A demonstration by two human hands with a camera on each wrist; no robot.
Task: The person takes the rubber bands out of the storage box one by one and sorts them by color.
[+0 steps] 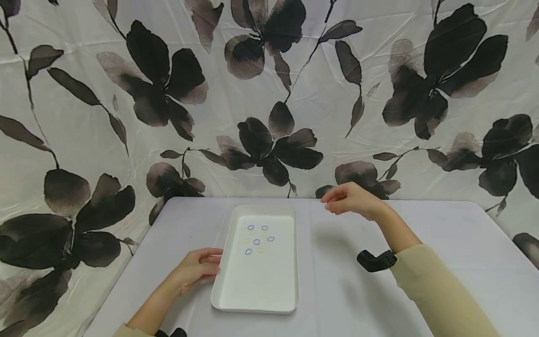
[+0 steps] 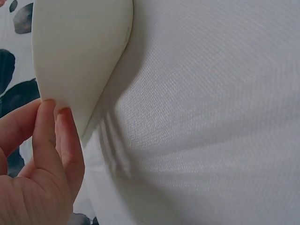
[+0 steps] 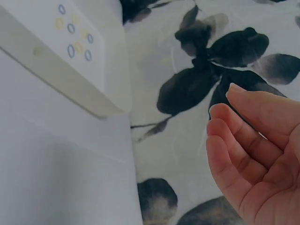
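A white rectangular tray (image 1: 257, 285) lies on the table with its long sides running away from me. Several small thin blue rings (image 1: 256, 242) and pale yellow rings (image 1: 260, 250) are scattered over its far half. My left hand (image 1: 194, 270) is at the tray's left side. In the left wrist view, fingertips of that hand (image 2: 47, 154) touch the tray's outer wall (image 2: 79, 47). To the right of the tray, my right hand (image 1: 353, 200) is raised above the table's far part, fingers loosely bent. Nothing shows between its fingers (image 3: 229, 164) in the right wrist view.
A white cloth covers the table (image 1: 332, 290). Behind it hangs a pale curtain (image 1: 353, 103) with dark flowers. A black band (image 1: 376, 261) sits at my right wrist, and part of another (image 1: 170, 333) shows at the left.
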